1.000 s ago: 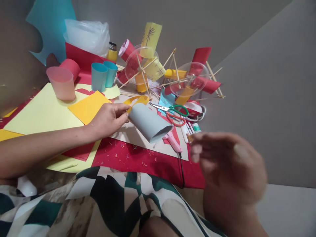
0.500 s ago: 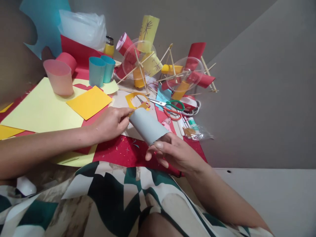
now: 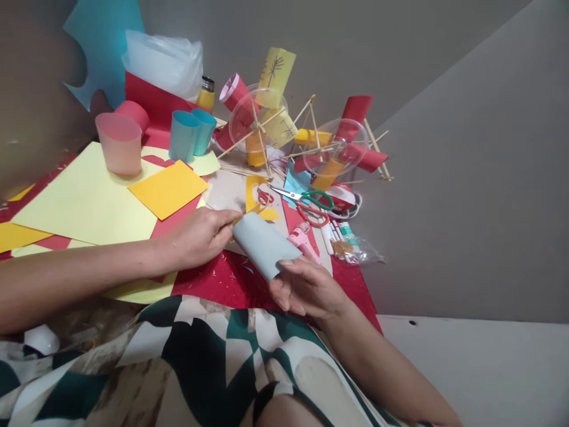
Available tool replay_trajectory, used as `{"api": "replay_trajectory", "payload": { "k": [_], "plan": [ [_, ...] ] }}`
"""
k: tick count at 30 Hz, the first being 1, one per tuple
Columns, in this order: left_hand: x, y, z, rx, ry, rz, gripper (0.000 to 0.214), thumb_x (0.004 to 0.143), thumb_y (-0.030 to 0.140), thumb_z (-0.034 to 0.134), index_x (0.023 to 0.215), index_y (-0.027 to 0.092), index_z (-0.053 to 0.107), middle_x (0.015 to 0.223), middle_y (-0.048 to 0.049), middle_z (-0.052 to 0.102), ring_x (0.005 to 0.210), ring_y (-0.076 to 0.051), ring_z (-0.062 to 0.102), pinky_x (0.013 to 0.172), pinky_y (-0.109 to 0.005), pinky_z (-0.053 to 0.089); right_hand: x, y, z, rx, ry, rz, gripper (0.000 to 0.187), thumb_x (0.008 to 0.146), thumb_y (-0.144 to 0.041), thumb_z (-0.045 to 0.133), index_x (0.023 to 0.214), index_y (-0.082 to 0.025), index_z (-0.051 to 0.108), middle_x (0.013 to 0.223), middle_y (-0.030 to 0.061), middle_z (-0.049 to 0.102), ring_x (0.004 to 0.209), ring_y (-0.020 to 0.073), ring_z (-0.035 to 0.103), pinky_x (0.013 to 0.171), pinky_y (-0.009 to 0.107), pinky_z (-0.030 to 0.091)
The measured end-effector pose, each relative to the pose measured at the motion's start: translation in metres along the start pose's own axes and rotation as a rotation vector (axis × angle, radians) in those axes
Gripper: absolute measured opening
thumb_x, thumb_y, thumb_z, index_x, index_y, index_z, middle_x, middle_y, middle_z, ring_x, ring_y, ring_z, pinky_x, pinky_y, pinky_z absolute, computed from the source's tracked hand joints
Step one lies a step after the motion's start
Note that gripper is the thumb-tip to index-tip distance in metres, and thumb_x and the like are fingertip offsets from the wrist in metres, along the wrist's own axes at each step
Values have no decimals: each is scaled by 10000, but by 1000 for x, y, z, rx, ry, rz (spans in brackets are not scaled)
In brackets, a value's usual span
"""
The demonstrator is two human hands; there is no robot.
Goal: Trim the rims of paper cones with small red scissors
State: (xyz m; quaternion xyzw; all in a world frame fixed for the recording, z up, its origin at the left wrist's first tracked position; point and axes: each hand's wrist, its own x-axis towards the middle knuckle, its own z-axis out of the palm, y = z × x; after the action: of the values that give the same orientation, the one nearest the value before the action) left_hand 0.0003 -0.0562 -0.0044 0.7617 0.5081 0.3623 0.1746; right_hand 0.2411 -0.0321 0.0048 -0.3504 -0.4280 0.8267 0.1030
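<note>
A pale blue-grey paper tube point(image 3: 267, 244) is held slanting above the front of the table, between both my hands. At its far end my left hand point(image 3: 198, 238) is closed, thumb and forefinger pinching the rim. A strip of orange-yellow paper point(image 3: 255, 209) shows at that same end; how it joins the tube is not clear. My right hand point(image 3: 311, 289) grips the near end, thumb on the outside and fingers curled beneath. Just beyond the tube lie a cut yellow paper piece point(image 3: 269, 213) and scissors point(image 3: 306, 198) with green and orange-red handles.
Pink point(image 3: 120, 145) and teal cups point(image 3: 184, 135) stand at the left on yellow paper sheets point(image 3: 89, 201). Stick frames with clear discs and paper tubes point(image 3: 278, 77) stand at the back. Markers point(image 3: 331, 231) and a plastic bag point(image 3: 367, 252) lie right, near the grey wall.
The view has shifted, so the table things appear lower and slightly right. My right fingers have closed further around the tube's near end. My left hand keeps its pinch.
</note>
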Motion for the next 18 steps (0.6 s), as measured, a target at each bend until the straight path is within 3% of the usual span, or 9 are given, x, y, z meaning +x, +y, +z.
{"api": "replay_trajectory", "payload": {
  "k": [4,11,18],
  "plan": [
    [-4,1,0,-12,-32,-28,415,895,177,397,1186,91,681,989,-88,771,843,-195,722,797,-290,546,1,4,-2,10,-24,4,473,716,-505,703,478,-116,579,523,101,686,275,76,458,273,182,216],
    [-8,4,2,-36,4,-54,418,919,217,406,1217,80,664,1025,-97,761,886,-214,714,856,-318,534,-1,5,5,-10,-13,10,482,780,-566,671,659,-99,648,632,119,738,331,56,478,368,180,274],
    [-10,7,1,-352,-78,-155,315,923,206,409,1035,114,688,852,-40,732,752,-163,699,719,-253,545,2,6,8,-8,-77,103,619,771,-736,554,696,-128,642,591,89,719,326,56,483,399,176,315]
  ]
}}
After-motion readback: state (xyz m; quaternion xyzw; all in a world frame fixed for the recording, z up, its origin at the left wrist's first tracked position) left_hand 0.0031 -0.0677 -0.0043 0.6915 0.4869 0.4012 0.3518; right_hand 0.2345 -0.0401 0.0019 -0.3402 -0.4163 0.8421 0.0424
